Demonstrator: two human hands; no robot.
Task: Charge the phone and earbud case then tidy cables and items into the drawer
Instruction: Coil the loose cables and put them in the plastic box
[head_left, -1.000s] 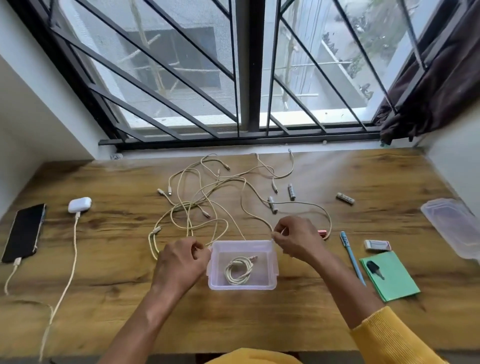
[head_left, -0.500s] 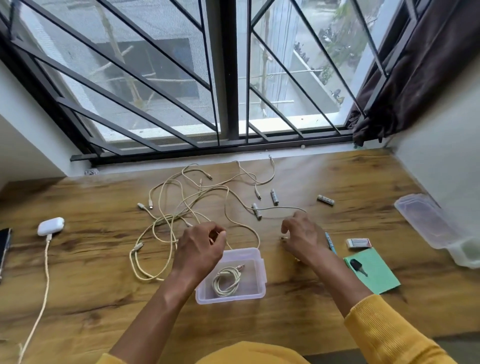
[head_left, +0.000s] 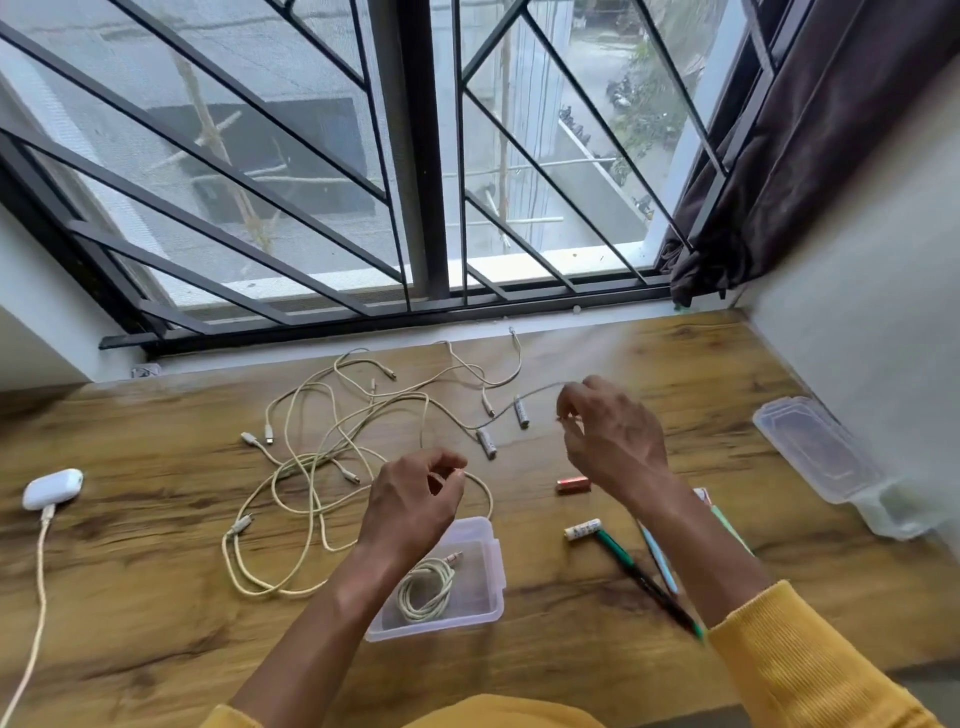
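A tangle of cream cables (head_left: 332, 441) lies on the wooden desk (head_left: 156, 597) below the window. My left hand (head_left: 415, 501) hovers above a clear plastic box (head_left: 485, 603) and pinches one cable strand between thumb and fingertips. My right hand (head_left: 613, 436) is farther back and to the right, with curled fingers pinching the same thin strand, which is lifted off the desk. One coiled cable (head_left: 426, 587) lies inside the box. The white earbud case (head_left: 52, 488) sits at the far left with a charging cable (head_left: 36, 597) plugged in. The phone is out of view.
Two grey batteries (head_left: 487, 442) lie among the cables; a red battery (head_left: 573, 484) and a white battery (head_left: 583, 529) lie near my right wrist. Pens (head_left: 649, 577) and a green notepad (head_left: 730, 527) lie under my right forearm. A clear lid (head_left: 815, 447) rests by the right wall.
My right hand has moved away from the box toward the window, lifting the strand. My left hand rose over the box's far edge. The view swung right and the phone left the frame.
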